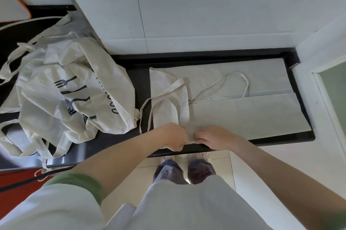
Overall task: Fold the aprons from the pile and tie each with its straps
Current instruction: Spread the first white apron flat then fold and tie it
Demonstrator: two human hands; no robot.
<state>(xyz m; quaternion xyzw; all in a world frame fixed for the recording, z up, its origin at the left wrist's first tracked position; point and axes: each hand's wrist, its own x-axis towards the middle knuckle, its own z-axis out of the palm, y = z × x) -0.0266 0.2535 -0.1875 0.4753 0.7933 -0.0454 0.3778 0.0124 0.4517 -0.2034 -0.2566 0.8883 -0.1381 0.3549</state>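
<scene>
Flat cream cloth apron (243, 115), both hands (173, 137) (215, 138) pinching hem

- two hands: one left hand (173, 137) and one right hand (215, 138).
- one apron (243, 115) lying flat.
- one pile of aprons (65, 89); you can't tell how many are in it.
- one black counter (138, 79).
- two shoes (205, 154).
- two white cupboard doors (224, 4).
- one board (11, 4) with an orange edge.
</scene>
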